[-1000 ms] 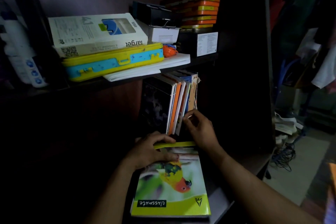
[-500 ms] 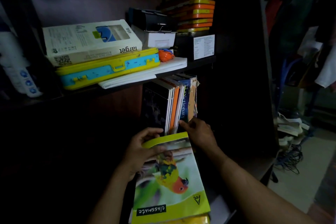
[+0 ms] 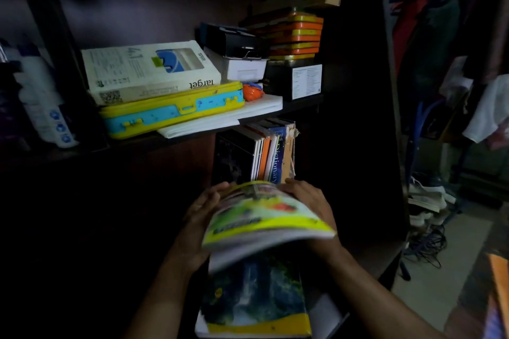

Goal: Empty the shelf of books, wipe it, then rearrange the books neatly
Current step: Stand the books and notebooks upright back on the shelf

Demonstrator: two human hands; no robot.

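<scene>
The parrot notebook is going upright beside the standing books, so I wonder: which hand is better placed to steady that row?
Probably the right hand: it lies beside the dictionary, whereas the left hand holds the notebook's far edge.

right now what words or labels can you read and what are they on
"target": upside down on the edge of the white box lying on the yellow and blue case.
"Dictionary": on the spine of the blue book standing on the lower shelf.
Fine print on the white box, the label on the black box and the cover of the notebook in the hands: unreadable.
</scene>
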